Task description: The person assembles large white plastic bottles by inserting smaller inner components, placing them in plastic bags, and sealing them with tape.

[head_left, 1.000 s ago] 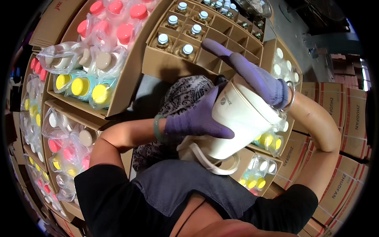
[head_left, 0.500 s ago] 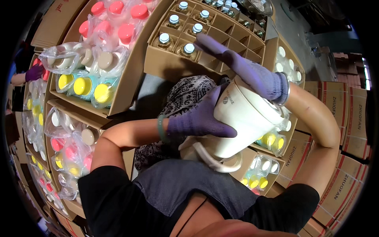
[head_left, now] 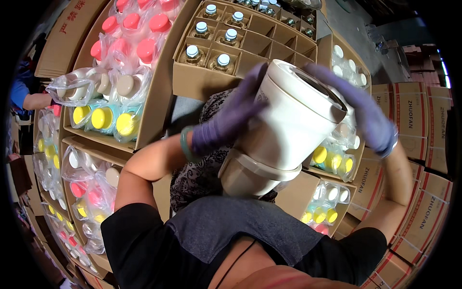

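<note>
White pail (head_left: 293,127) being steadied, I judge: left hand (head_left: 235,111) open at its ten o'clock, right hand (head_left: 363,108) open at two. Next calls for firm support.

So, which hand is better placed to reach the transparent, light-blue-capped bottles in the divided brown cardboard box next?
Probably left: the purple-gloved left hand is nearer those bottles, while the purple-gloved right hand sits across the white, tapered container from them.

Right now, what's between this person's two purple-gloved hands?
A white, bucket-shaped vessel is between the left hand and the right hand. The head view shows this, though blur leaves the right hand's contact unclear.
</note>
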Demonstrator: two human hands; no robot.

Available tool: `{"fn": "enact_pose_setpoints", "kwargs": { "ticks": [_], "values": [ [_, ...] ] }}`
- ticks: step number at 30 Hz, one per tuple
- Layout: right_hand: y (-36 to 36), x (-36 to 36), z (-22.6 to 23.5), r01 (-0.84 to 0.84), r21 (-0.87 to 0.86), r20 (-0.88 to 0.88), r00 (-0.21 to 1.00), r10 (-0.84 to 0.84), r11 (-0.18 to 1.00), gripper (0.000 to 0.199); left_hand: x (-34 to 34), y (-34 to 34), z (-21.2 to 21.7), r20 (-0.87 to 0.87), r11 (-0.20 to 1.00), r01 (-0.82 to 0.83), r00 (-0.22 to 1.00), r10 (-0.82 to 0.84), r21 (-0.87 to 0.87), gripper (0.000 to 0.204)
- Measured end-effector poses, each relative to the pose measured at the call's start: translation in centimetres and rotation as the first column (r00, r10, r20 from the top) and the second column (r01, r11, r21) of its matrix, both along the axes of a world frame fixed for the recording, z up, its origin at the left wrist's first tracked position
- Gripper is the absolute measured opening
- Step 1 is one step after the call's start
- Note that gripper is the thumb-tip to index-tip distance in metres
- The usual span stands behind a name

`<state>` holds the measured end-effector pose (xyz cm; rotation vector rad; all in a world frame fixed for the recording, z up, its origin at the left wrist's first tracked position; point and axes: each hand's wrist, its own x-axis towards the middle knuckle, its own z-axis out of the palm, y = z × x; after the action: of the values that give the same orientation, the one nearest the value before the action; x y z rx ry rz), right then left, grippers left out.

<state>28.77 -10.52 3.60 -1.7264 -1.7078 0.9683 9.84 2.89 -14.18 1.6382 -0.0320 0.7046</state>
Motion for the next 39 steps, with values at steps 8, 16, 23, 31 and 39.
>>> {"fn": "enact_pose_setpoints", "kwargs": {
  "ticks": [8,16,23,31,39],
  "values": [
    [-2.3,2.0,-12.6,0.424,0.183,-0.553,0.79,-0.264,0.887,0.091,0.3,-0.6,7.1,0.229,0.94,-0.123,0.972,0.05,0.319,0.043],
    [-2.5,-0.8,-8.9,0.481,0.354,-0.212,0.877,-0.432,0.802,0.047,4.0,3.8,5.7,0.162,0.886,-0.12,0.985,0.051,0.447,0.039],
    [-0.5,-3.1,-11.3,0.503,0.504,-0.356,0.861,-0.362,0.702,0.025,3.6,3.7,2.4,-0.221,1.0,-0.012,0.975,0.008,-0.016,0.036],
    [0.2,2.9,-15.1,0.553,0.316,-0.536,0.774,-0.336,0.771,0.054,1.2,1.4,5.9,0.01,0.977,-0.203,0.979,0.203,0.064,0.047],
    [-1.2,3.1,-16.6,0.474,0.274,-0.441,0.835,-0.329,0.836,0.048,-0.9,-0.6,6.1,-0.014,0.994,-0.024,1.0,0.026,0.109,0.068]
  ]
}}
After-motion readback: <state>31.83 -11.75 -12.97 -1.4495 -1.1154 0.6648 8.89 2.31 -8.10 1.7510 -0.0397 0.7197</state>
